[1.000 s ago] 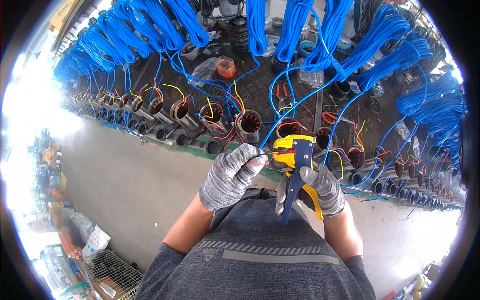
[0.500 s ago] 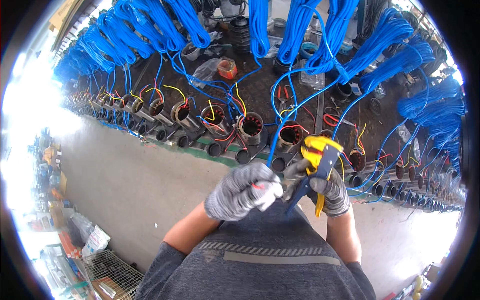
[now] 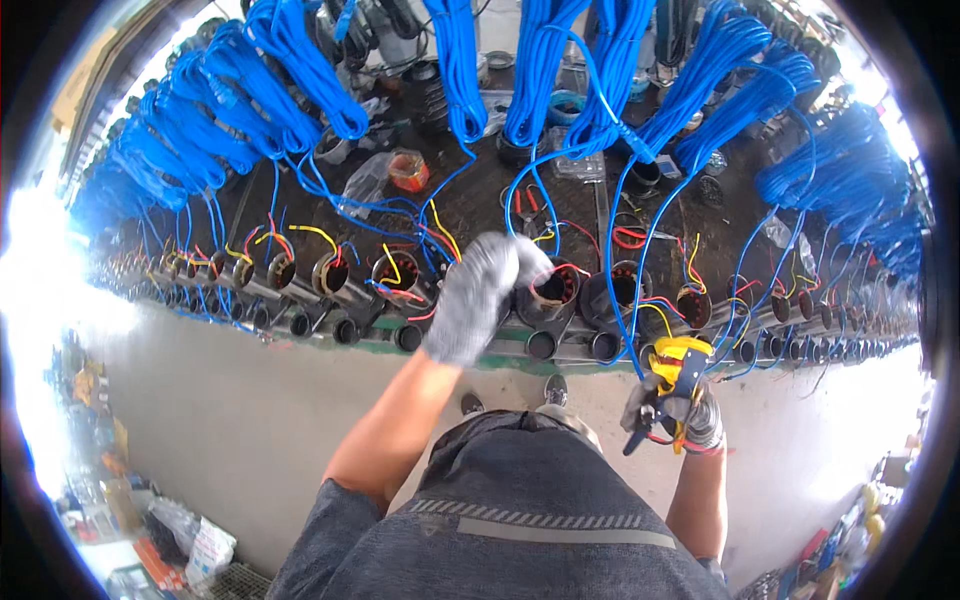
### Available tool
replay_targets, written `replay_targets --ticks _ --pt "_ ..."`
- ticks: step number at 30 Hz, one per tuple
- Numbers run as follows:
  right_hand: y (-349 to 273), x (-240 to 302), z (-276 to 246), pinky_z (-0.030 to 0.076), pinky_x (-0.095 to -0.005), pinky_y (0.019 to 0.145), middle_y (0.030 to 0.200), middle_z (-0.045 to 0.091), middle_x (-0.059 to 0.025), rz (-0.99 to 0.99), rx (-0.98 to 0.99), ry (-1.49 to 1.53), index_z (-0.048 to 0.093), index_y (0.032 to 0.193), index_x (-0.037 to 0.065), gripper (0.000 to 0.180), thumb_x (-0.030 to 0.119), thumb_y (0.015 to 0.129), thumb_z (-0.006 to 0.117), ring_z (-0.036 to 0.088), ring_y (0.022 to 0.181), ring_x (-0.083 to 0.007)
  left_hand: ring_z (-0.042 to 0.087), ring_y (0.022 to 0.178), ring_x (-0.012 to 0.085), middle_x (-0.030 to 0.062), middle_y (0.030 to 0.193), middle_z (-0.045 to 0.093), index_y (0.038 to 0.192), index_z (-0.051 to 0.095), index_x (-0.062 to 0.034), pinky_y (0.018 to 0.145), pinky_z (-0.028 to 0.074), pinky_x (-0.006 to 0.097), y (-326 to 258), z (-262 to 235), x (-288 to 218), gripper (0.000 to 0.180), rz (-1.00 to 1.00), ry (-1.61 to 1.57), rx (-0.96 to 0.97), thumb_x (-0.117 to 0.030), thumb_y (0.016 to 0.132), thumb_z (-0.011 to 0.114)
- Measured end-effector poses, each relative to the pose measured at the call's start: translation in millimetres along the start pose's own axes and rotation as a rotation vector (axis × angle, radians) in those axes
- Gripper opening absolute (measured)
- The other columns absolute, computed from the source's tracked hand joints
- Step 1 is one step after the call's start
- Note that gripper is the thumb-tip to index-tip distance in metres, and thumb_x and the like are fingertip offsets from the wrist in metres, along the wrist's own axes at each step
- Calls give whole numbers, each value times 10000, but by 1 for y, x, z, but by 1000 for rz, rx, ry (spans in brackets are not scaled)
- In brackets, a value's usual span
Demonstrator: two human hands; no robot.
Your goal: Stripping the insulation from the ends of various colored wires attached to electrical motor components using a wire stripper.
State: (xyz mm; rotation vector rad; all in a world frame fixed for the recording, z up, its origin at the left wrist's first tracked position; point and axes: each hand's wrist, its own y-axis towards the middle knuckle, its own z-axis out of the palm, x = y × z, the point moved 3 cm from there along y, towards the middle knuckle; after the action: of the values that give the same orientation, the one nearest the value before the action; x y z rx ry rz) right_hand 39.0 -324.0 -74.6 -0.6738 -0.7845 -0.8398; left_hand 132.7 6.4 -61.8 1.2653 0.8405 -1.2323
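Holding yellow-and-navy wire stripper [image 3: 683, 353] before dark desk [image 3: 483, 195], grey-gloved right hand [image 3: 706, 415] wraps it. Blurred grey-gloved left hand [image 3: 482, 295] beside open metal cylinder [image 3: 545, 313]; cannot tell pinch. Likely wire-handling step; next calls for steady grip.

This place is a workshop for electrical parts: along the near edge of a long, dark workbench [image 3: 480, 185] there is a row of many metal cylinders [image 3: 352, 287] with coloured wires [image 3: 315, 232], and behind them many bundles of blue cable [image 3: 455, 60]. Red-handled scissors [image 3: 632, 233], a yellow-and-dark hand tool [image 3: 682, 362] and the plain grey floor [image 3: 230, 400] equally show a working room.
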Motion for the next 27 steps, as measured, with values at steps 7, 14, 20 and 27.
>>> replay_targets --ticks 7,14,20,27 --pt "0 -87 -45 598 -600 903 1124 692 -274 202 -121 293 621 1236 -4 571 262 779 838 725 996 -442 730 888 205 116 984 692 1289 566 24 828 605 354 108 -46 118 342 -525 64 -138 -128 1009 690" --pt "18 -133 -74 615 -388 889 1098 704 -50 306 -424 -102 594 1357 12 530 299 947 769 715 992 -195 524 502 134 15 655 563 1185 667 -21 509 483 345 68 -21 2 332 -294 -313 -143 -324 1053 633" --pt "35 -66 -20 562 -509 1057 1320 659 -180 195 -134 -40 535 1423 42 548 276 965 724 664 1230 -338 643 718 179 63 931 690 1467 532 -13 803 547 431 50 -12 -66 436 -140 -847 52 -206 1078 559" --pt "138 -42 96 545 -595 1060 1440 598 -209 24 196 623 589 1336 96 480 302 935 753 634 1284 -395 610 619 145 149 1020 675 1571 362 37 554 560 332 -16 11 -74 504 -417 -1050 29 -164 1118 455"
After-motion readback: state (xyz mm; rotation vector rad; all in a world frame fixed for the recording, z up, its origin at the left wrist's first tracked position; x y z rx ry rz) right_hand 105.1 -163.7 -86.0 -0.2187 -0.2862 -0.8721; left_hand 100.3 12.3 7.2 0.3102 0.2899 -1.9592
